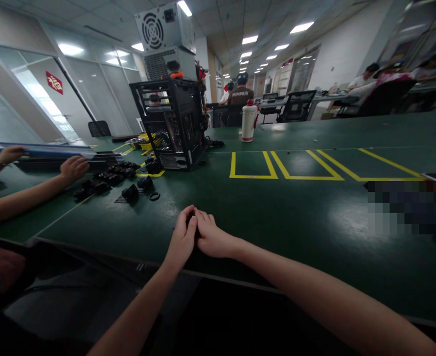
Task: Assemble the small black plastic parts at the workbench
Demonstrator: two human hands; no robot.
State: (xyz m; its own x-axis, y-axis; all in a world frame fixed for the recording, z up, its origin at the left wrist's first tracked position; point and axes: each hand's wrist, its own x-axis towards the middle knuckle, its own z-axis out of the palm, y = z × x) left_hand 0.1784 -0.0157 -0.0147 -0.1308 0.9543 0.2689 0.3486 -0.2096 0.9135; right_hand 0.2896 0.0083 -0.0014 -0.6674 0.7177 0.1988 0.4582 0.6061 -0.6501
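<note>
Two hands are seen from the head camera, joined over the near part of the green counter [284, 222]: the left hand [181, 236] and the right hand [213, 238] are closed in together, fingertips meeting; whether anything is held between them cannot be told. At their ten o'clock a black ring [153, 199] is laid near small black parts [130, 193]. Near twelve, a black computer case [184, 126] is stood; at one, a white cup [248, 126] is placed.
</note>
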